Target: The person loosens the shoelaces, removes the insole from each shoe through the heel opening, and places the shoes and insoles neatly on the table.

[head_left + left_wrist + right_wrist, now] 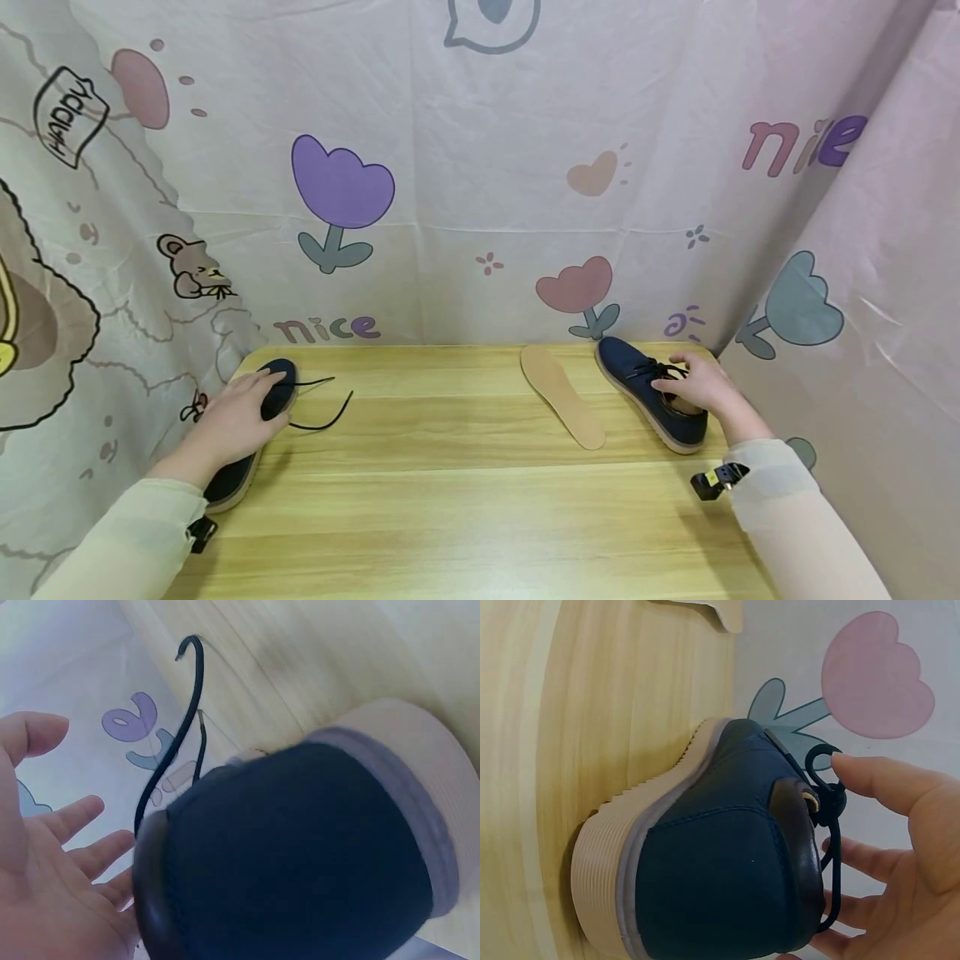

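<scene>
At the table's left side lies a navy shoe (231, 482) with a pale sole, its black lace (321, 427) untied and trailing onto the wood. My left hand (232, 421) hovers over its opening, fingers spread and loosely bent, beside the collar in the left wrist view. On the right sits the matching navy shoe (622, 358), its lace (829, 804) knotted with loops. Over that shoe's opening is my right hand (705, 387), thumb tip right at a lace loop and the other fingers apart behind the lace. Part of each shoe is hidden under the hand.
A tan insole (562, 398) lies flat on the wooden table (450, 500), left of the right shoe. A patterned curtain (480, 167) hangs along the back and both sides. Small black wrist cameras (718, 481) are strapped to both sleeves.
</scene>
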Demonstrator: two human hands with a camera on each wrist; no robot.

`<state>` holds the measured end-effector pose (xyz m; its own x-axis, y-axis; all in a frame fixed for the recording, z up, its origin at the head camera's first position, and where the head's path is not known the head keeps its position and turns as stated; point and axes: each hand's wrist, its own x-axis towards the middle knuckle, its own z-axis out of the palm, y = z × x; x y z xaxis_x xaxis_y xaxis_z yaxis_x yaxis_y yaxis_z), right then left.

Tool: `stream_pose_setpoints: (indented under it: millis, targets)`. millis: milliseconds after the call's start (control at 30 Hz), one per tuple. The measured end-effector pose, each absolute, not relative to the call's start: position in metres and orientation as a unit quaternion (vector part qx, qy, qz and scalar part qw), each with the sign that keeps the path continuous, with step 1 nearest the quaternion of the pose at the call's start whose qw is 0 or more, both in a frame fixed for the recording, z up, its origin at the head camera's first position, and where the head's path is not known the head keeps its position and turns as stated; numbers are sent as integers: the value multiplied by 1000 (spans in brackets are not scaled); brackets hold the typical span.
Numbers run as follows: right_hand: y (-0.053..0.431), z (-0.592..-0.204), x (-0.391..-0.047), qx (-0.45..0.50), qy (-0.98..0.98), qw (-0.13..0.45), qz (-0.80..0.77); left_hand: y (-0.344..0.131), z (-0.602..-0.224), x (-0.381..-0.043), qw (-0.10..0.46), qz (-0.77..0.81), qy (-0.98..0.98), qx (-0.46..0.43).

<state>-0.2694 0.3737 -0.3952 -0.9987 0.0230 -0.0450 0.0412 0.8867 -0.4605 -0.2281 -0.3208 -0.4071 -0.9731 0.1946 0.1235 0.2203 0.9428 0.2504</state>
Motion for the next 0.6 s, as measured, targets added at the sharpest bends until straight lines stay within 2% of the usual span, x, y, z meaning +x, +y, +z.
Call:
stream_pose_setpoints:
  millis: [600]
  targets:
    - [366,-406,-274,23,972,35,-231,-289,-410,-223,68,-143,-976,-151]
